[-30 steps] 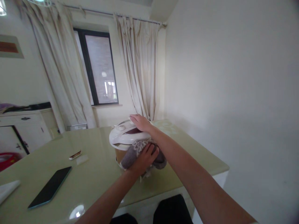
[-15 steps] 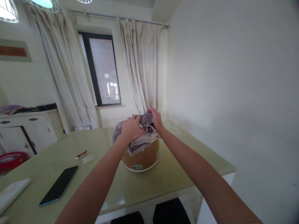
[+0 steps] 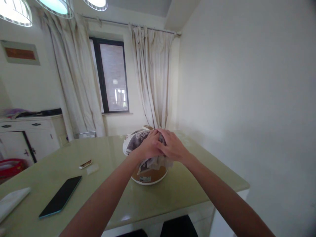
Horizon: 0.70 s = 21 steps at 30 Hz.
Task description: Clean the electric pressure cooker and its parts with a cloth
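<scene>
A round tan rice cooker (image 3: 149, 173) with a white lid stands on the pale green table (image 3: 103, 177). A grey and white cloth (image 3: 135, 141) lies draped over its lid and hangs down the front. My left hand (image 3: 148, 148) and my right hand (image 3: 172, 147) are side by side on top of the cooker. Both have their fingers curled into the cloth and cover much of the lid.
A dark phone (image 3: 61, 196) lies on the table to the left, with a small brown object (image 3: 85, 163) and a clear wrapper (image 3: 92, 169) beyond it. White paper (image 3: 12, 200) sits at the left edge. A white cabinet (image 3: 29, 135), curtains (image 3: 150, 75) and a window (image 3: 112, 79) stand behind.
My left hand carried the cloth from the cooker's side up onto the lid. My right hand went from lying flat on the lid to gripping the cloth beside the left.
</scene>
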Tool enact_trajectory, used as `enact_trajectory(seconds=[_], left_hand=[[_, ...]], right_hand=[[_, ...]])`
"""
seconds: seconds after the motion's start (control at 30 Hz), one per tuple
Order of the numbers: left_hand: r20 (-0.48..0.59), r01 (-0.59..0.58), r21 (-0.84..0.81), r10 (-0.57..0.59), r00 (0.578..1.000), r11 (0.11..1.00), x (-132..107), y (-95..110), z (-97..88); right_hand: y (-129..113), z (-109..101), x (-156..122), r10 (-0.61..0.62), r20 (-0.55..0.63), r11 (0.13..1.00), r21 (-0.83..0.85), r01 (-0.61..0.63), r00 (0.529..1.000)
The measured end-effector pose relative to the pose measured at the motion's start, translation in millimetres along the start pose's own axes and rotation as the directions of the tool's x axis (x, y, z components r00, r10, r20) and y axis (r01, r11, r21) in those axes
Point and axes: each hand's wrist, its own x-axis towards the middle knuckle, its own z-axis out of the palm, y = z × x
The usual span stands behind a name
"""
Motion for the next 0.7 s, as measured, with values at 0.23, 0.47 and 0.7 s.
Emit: enact_trajectory(seconds=[0.23,0.47,0.7], left_hand=[[-0.02,-0.017,-0.105,0.015,1.0,0.994,-28.7,-19.8,-24.8],[-0.249,0.233,0.197,-0.181,0.951,0.952,-72.1,-44.1,-16.8],[-0.223,0.221,0.405,-0.139,0.965,0.887,-79.7,-36.6,9.1]], right_hand=[[50.8,16.5,-11.0,-0.133,0.004,0.989,0.069,0.132,0.991],[96.0,5.0,26.2,0.163,-0.003,0.983,0.088,-0.162,0.987],[7.1,49.3,17.0,0.205,-0.146,0.961,-0.155,-0.227,0.968]])
